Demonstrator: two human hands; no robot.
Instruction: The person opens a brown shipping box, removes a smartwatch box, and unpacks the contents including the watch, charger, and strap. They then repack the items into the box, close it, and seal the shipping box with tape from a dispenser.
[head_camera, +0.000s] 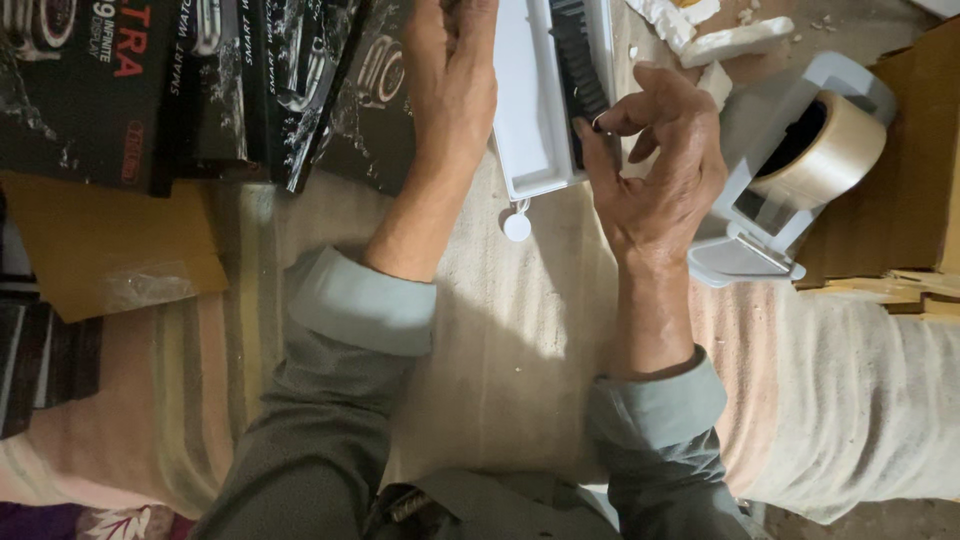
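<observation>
Here: one white tray (528, 110), left hand (452, 85) flat beside it; right hand (655, 175) pinching one black strap (578, 60); one tape roll (825, 150).

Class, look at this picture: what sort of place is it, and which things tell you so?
Probably an informal packing spot on a cloth-covered floor: stacked black boxes, a tape dispenser, cardboard, and a white tray under both hands.
</observation>
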